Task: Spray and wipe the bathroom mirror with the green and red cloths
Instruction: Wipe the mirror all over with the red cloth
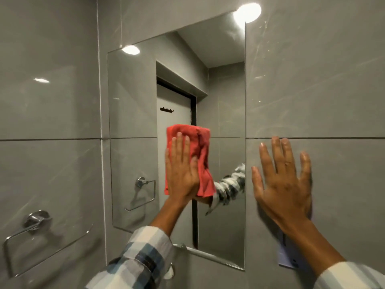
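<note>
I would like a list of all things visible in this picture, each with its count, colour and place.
mirror: one, frameless, on the grey tiled wall, centre.
red cloth: one, pressed flat on the mirror, lower middle.
towel ring: one, chrome, on the wall at lower left; its reflection shows in the mirror.
wall: grey glossy tiles, all around the mirror.
white plate: one, on the wall at lower right, partly hidden by the right arm.
left hand: open, flat on the red cloth.
right hand: open, fingers spread, flat on the wall right of the mirror.
</note>
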